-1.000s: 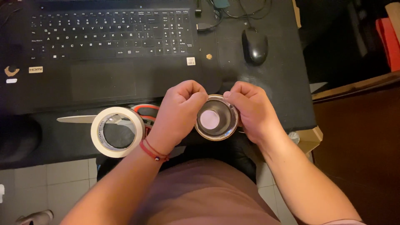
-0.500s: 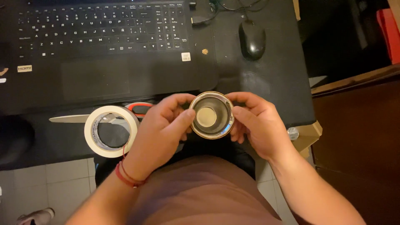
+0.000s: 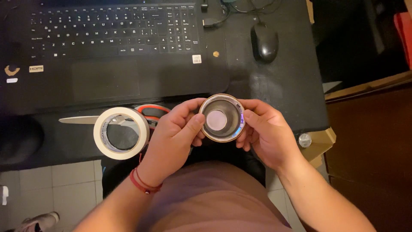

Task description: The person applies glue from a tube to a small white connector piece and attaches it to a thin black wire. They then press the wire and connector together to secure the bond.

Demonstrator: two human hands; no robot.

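— Cup's place? Room around?
— Small metal cup (image 3: 222, 118) over desk edge (image 3: 274, 131), clasped between left hand (image 3: 174, 139) and right hand (image 3: 266, 137), fingers curled on rim. Pale disc (image 3: 216, 120) inside. Tape roll (image 3: 121, 133) just left, apart

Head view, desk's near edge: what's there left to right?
White ring-shaped roll of tape → red-handled scissors → left hand → round shiny metal cup-like object held between both hands → right hand → small silver round cap.
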